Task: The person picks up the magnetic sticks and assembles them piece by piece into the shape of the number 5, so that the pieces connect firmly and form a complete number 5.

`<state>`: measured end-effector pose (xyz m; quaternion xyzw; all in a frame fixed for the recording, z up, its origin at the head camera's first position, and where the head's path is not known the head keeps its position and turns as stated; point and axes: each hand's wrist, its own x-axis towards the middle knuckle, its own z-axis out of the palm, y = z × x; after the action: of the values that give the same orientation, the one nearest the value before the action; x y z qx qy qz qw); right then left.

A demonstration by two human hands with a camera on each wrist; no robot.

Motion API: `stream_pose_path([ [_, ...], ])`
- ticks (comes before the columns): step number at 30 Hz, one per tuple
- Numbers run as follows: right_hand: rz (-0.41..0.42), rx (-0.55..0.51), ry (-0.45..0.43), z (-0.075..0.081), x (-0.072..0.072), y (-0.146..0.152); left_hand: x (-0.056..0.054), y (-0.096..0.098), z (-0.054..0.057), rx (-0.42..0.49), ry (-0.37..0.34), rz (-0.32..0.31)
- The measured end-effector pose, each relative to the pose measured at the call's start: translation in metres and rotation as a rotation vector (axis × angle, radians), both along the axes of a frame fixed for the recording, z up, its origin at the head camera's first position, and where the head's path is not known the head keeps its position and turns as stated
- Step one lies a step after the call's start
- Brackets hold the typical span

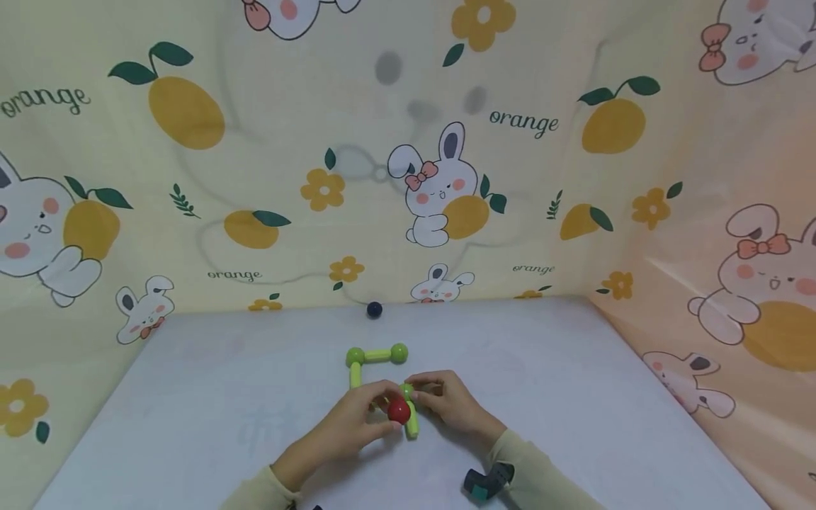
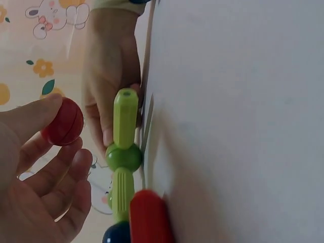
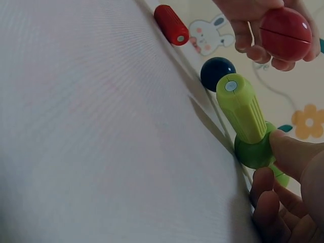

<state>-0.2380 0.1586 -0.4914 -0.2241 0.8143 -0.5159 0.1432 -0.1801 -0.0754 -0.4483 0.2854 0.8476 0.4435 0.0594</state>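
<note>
In the head view my left hand [image 1: 347, 423] pinches a red ball [image 1: 399, 411] between thumb and fingers, above the table and close to a light green rod [image 1: 412, 423]. My right hand [image 1: 455, 404] grips a green ball [image 3: 253, 152] with its thumb and fingers; the green rod is joined to this ball and points toward the table's near edge. Farther back, another green ball [image 1: 355, 355] joins a rod [image 1: 377, 355] with a ball [image 1: 399, 353] at its end, plus a rod [image 1: 355, 375] running toward me. My left hand hides part of that shape.
A dark blue ball [image 1: 374, 309] lies near the back edge of the white table [image 1: 242, 397]. A red rod [image 3: 171, 24] lies on the table, hidden in the head view. A printed cloth [image 1: 382, 212] rises behind. A black device [image 1: 487, 483] sits at my right wrist.
</note>
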Motion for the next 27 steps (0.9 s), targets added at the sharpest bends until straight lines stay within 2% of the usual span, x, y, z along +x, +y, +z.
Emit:
stream_pose_path([
  [3,-0.006,-0.004,-0.007,0.0,-0.001,0.001,0.001,0.005,-0.002,-0.011,-0.003,-0.028],
  [6,-0.011,-0.002,-0.009,-0.001,-0.001,0.001,0.001,0.009,-0.004,-0.025,-0.037,-0.042],
  [10,-0.011,-0.012,-0.016,-0.001,-0.001,0.001,0.003,0.013,-0.005,-0.054,-0.109,-0.037],
  [14,-0.012,-0.014,-0.014,-0.001,0.0,0.001,0.006,0.015,-0.007,-0.082,-0.15,-0.023],
  [27,-0.005,-0.031,-0.002,0.0,0.001,-0.001,0.014,0.017,-0.012,-0.113,-0.153,-0.036],
])
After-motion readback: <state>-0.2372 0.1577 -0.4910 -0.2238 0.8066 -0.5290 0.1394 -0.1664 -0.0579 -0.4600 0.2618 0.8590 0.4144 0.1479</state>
